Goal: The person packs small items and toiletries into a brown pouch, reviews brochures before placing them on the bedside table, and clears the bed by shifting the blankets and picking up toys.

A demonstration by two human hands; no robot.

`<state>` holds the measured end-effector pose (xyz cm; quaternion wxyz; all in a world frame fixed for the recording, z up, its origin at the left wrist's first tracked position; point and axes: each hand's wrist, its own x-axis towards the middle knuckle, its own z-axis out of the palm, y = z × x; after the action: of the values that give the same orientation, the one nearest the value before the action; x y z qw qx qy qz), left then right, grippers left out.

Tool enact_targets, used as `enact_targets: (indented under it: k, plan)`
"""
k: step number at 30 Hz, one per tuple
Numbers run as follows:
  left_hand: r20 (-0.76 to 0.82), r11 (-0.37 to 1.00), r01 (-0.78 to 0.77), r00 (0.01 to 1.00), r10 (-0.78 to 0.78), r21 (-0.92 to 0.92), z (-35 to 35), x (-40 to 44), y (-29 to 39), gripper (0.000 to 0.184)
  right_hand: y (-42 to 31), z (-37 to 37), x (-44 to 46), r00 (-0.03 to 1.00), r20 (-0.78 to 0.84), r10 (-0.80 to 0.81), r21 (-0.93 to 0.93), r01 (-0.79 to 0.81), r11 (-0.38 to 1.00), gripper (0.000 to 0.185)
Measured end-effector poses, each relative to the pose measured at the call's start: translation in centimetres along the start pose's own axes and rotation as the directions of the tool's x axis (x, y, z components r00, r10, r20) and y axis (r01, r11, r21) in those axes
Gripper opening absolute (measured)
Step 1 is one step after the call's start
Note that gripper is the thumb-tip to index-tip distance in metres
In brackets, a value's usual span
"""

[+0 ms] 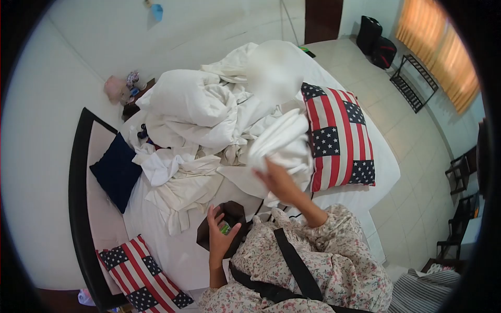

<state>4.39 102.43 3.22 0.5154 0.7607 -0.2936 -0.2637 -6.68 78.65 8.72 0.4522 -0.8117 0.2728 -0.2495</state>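
Note:
My left hand [222, 236] is at a dark brown box [239, 215] with several flat sides. Its fingers and thumb are spread over the opening, and a small green item [225, 229] shows between them inside the box. My right hand [279, 180] reaches forward over the bed, against a folded white cloth [279, 136]. Motion smears its fingers, so I cannot tell whether they grip the cloth. Just right of that cloth lies a pillow [339, 136] with red and white stripes and stars.
Rumpled white bedding [188, 104] covers the bed's far half. A navy cushion [117, 172] leans by the headboard [83, 208], and another striped pillow [142, 274] lies nearer. Black bags [369, 34] and a metal rack [415, 82] stand on the tiled floor [399, 185].

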Motion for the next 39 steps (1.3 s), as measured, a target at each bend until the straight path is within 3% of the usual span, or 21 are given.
enact_targets:
  k: [1, 2, 4, 5, 7, 10, 13, 16, 17, 20, 21, 22, 24, 27, 28, 29, 30, 31, 33, 37, 39]
  plan:
    - [0.044, 0.995, -0.086, 0.995, 0.084, 0.052, 0.1, 0.8, -0.2, 0.099, 0.1, 2.3, -1.2, 0.961, -0.062, -0.269, 0.103, 0.274, 0.956, 0.039]
    - [0.089, 0.98, -0.171, 0.983, 0.162, 0.102, 0.1, 1.6, -1.0, 0.099, -1.8, 2.4, -3.2, 0.935, 0.072, -0.347, 0.046, 0.344, 0.938, 0.035]
    - [0.148, 0.966, -0.246, 0.961, 0.233, 0.08, 0.4, 2.7, -1.8, 0.094, -5.1, 3.0, -7.0, 0.767, 0.233, -0.598, 0.413, 0.479, 0.775, 0.028]
    - [0.155, 0.964, -0.264, 0.955, 0.255, 0.04, 0.6, 3.2, -2.2, 0.092, -8.0, 2.0, -8.4, 0.664, 0.4, -0.632, 0.464, 0.448, 0.764, 0.025]
    - [0.124, 0.959, -0.277, 0.951, 0.282, -0.057, 0.4, 3.3, -2.2, 0.087, -9.5, 1.0, -9.0, 0.499, 0.524, -0.69, 0.364, 0.601, 0.712, 0.026]
    - [0.035, 0.926, -0.315, 0.944, 0.329, -0.208, -1.5, 3.0, -1.9, 0.079, -8.8, 0.5, -8.4, 0.523, 0.364, -0.771, 0.525, 0.568, 0.633, 0.029]
    - [-0.092, 0.866, -0.399, 0.916, 0.39, -0.302, -4.7, 2.4, -2.0, 0.073, -6.3, 0.4, -8.8, 0.713, 0.214, -0.668, 0.516, 0.498, 0.697, 0.034]
    - [-0.235, 0.786, -0.532, 0.846, 0.479, -0.314, -9.1, 1.1, -0.9, 0.067, -2.6, 2.4, -9.4, 0.871, 0.145, -0.469, 0.26, 0.424, 0.868, 0.061]
    - [-0.291, 0.756, -0.58, 0.812, 0.506, -0.303, -10.4, 0.6, 0.0, 0.065, -1.5, 3.2, -9.7, 0.91, 0.088, -0.405, 0.18, 0.385, 0.905, 0.068]
    - [-0.468, 0.683, -0.703, 0.68, 0.565, -0.197, -12.0, -2.9, 7.7, 0.06, 1.8, 5.0, -9.9, 0.971, 0.199, -0.131, -0.001, 0.134, 0.991, 0.095]
    - [-0.5, 0.667, -0.741, 0.549, 0.67, 0.081, -12.9, -4.0, 9.0, 0.06, 2.6, 5.8, -10.0, 0.974, 0.198, -0.114, 0.001, 0.116, 0.993, 0.098]
    - [-0.517, 0.617, -0.703, 0.402, 0.756, 0.354, -13.7, -5.2, 10.2, 0.061, 3.3, 6.7, -10.1, 0.976, 0.197, -0.097, 0.003, 0.098, 0.995, 0.101]
    - [-0.365, 0.428, -0.439, 0.224, 0.904, 0.79, -16.1, -8.1, 12.7, 0.063, 4.4, 7.9, -10.5, 0.975, 0.213, -0.07, 0.031, 0.065, 0.997, 0.098]
    - [-0.69, 0.673, -0.416, 0.134, 0.711, 0.612, -20.7, -10.1, 15.0, 0.064, 5.7, 8.1, -10.4, 0.88, 0.468, 0.077, -0.023, -0.075, 0.997, 0.094]
    - [-0.552, 0.566, -0.129, 0.128, 0.824, 0.814, -19.4, -9.8, 18.7, 0.052, 6.0, 8.2, -10.7, 0.892, 0.451, 0.037, -0.048, -0.017, 0.999, 0.085]
    - [-0.791, 0.752, -0.432, 0.13, 0.598, 0.498, -22.6, -9.1, 20.7, 0.051, 6.7, 8.4, -11.0, 0.888, 0.46, 0.023, -0.053, 0.002, 0.999, 0.082]
    - [-0.921, 0.735, -0.672, 0.223, 0.319, 0.091, -27.1, -8.7, 21.5, 0.05, 7.6, 8.7, -11.2, 0.882, 0.471, 0.007, -0.056, 0.022, 0.998, 0.079]
    - [-0.795, 0.709, -0.542, 0.117, 0.595, 0.451, -30.2, -8.7, 21.2, 0.049, 8.1, 8.9, -11.2, 0.875, 0.484, -0.011, -0.057, 0.044, 0.997, 0.076]
    - [-0.524, 0.515, -0.264, 0.042, 0.851, 0.816, -32.2, -9.1, 22.3, 0.047, 8.4, 8.7, -11.4, 0.864, 0.501, 0.043, -0.074, -0.006, 0.997, 0.071]
    - [-0.342, 0.344, 0.091, -0.035, 0.939, 0.935, -40.3, -12.3, 21.0, 0.056, 11.1, 9.5, -12.1, 0.839, 0.522, 0.155, -0.117, -0.11, 0.987, 0.07]
    - [-0.349, 0.344, 0.208, -0.011, 0.937, 0.916, -46.1, -13.2, 16.9, 0.06, 11.9, 9.5, -12.3, 0.83, 0.524, 0.19, -0.127, -0.145, 0.981, 0.069]
